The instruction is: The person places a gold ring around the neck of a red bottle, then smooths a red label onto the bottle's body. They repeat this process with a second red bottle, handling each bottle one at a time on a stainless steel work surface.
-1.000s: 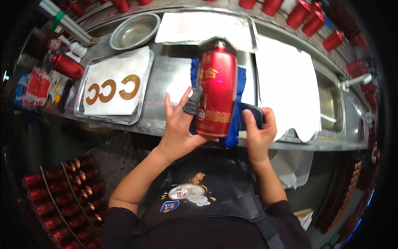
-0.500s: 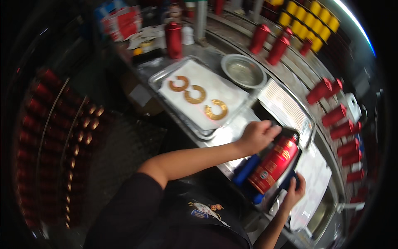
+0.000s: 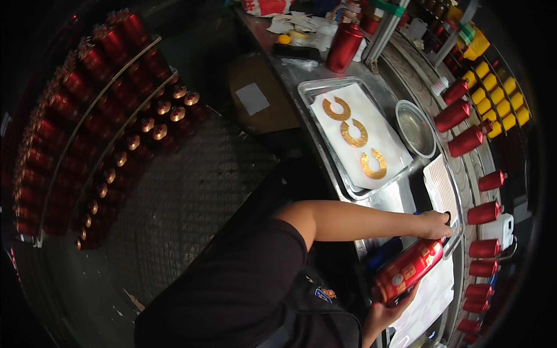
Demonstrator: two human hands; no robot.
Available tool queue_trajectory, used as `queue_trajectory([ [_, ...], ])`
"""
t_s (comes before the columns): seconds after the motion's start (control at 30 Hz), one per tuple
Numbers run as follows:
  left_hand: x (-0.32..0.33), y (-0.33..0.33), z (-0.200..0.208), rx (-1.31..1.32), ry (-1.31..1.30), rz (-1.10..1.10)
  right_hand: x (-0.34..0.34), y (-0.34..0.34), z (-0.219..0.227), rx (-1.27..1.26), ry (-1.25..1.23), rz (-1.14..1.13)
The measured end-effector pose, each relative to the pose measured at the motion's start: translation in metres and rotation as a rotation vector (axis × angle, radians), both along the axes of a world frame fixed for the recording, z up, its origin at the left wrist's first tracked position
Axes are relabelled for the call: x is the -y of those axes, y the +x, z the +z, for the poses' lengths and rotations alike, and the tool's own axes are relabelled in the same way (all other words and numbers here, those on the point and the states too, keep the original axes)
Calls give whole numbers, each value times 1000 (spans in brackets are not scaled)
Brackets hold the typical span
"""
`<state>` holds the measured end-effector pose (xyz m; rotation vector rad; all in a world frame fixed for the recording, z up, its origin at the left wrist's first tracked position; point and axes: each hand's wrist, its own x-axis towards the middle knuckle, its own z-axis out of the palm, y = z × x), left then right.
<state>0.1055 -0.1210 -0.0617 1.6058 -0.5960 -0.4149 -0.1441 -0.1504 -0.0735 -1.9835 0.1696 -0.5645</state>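
A shiny red bottle (image 3: pixel 412 268) with gold markings is held tilted, its neck end up toward the far right. My left hand (image 3: pixel 435 225) is closed at its neck end, with a small black piece showing at the fingertips. The neck itself is hidden by the fingers. Under the bottle's lower end, my right hand (image 3: pixel 394 312) supports it with curled fingers. Partly covered by the bottle and my left forearm is a blue holder (image 3: pixel 380 252). A white sheet (image 3: pixel 432 301) lies beyond my right hand.
A metal tray (image 3: pixel 342 168) holds white paper with gold C-shaped labels (image 3: pixel 373 165). Near it stand a bowl of liquid (image 3: pixel 415 129) and a striped sheet (image 3: pixel 441 184). Red bottles (image 3: pixel 484 213) line the conveyor; racked red bottles (image 3: pixel 87 104) fill the left. One red bottle (image 3: pixel 344 49) stands behind the tray.
The bottle has come up off the blue holder into both hands. My left hand has moved right to its neck end, my right hand under its base. The whole view has swung.
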Motion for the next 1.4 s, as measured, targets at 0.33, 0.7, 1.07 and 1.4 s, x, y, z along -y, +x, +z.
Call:
queue_trajectory([
  [0.33,-434,-126,14,189,-5,512,-106,64,21,-338,-605,636],
  [0.7,-719,-236,-199,296,1178,1776,-116,71,41,-435,-552,417],
  [1.07,-823,-238,-292,-200,1463,1710,-114,57,40,-538,-529,246],
  [1.4,-819,-229,-254,-28,1510,1813,-90,34,76,-378,-541,358],
])
